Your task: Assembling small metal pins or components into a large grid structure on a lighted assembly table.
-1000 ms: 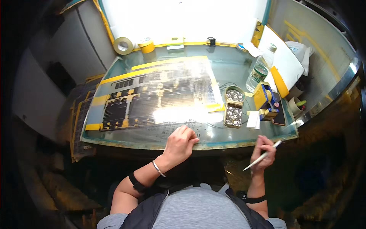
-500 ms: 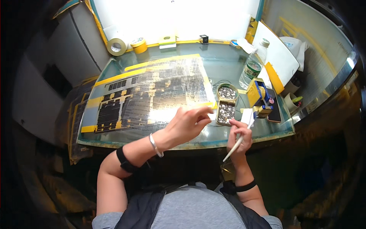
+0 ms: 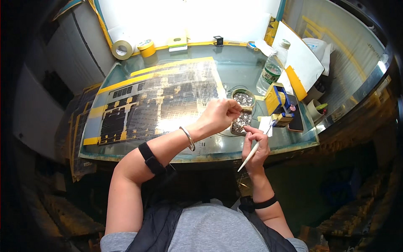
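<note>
My left hand (image 3: 220, 115) reaches over a small rectangular tin (image 3: 240, 133) filled with tiny shiny pieces. Its fingertips are pinched together above the tin's upper part, and whatever lies between them is too small to see. My right hand (image 3: 257, 147) is closed around a slim white pen-like tool (image 3: 248, 158), whose tapered end slants down towards me. A finger of that hand touches or nearly touches the tin's near right edge. Just beyond the tin sits a round tin (image 3: 243, 99) with similar pieces. Printed film sheets (image 3: 163, 101) edged with yellow tape lie left of my left hand.
A blue-and-yellow tape dispenser (image 3: 277, 101), a dark phone (image 3: 296, 119) and a plastic bottle (image 3: 272, 72) stand or lie to the right. Tape rolls (image 3: 122, 49) line the back left, before a bright white panel (image 3: 189, 21). The glass tabletop's near edge (image 3: 201, 158) runs below my hands.
My left hand has moved right and forward to the rectangular tin, its fingers now pinched over it. The right hand still holds the white tool. The whole view has shifted slightly.
</note>
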{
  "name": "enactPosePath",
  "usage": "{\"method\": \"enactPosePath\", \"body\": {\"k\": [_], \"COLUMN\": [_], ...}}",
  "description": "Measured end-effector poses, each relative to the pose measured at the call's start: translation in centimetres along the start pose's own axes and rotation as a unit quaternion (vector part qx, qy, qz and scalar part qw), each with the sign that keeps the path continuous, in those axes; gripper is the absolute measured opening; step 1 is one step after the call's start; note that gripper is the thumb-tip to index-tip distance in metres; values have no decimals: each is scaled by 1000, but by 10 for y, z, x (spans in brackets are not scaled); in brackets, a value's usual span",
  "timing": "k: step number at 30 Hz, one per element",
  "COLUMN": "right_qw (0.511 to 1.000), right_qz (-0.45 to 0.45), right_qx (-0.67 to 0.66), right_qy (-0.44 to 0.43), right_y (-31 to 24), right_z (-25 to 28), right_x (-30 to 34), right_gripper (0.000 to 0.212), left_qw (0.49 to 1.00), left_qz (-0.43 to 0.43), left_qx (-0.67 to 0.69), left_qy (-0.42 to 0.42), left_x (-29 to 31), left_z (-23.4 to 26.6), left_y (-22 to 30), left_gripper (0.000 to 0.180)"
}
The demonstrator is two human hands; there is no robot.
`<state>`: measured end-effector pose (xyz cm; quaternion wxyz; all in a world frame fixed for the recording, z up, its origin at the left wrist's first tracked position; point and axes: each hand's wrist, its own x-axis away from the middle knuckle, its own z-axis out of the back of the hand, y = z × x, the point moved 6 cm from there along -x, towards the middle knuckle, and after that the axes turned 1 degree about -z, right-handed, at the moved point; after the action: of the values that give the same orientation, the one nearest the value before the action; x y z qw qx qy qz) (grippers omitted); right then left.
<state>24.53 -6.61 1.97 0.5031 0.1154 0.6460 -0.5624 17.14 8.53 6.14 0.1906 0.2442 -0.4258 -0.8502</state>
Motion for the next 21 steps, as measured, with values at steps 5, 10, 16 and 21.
{"method": "enactPosePath", "body": {"k": [5, 10, 16, 21], "right_qw": [1000, 989, 932, 914], "right_qz": [10, 64, 114, 140], "right_qx": [4, -9, 33, 92], "right_qy": [-25, -135, -341, -370], "right_y": [0, -20, -53, -64], "right_z": [0, -13, -48, -64], "right_x": [-2, -2, 22, 33], "right_gripper": [18, 19, 56, 51], "left_qw": [992, 954, 905, 923], "left_qz": [-33, 83, 181, 172], "left_qx": [-123, -247, -309, -278], "left_qy": [-1, 148, 229, 202], "left_x": [43, 144, 251, 269], "left_z": [42, 134, 176, 155], "left_y": [24, -21, -72, -52], "left_gripper": [21, 33, 58, 52]}}
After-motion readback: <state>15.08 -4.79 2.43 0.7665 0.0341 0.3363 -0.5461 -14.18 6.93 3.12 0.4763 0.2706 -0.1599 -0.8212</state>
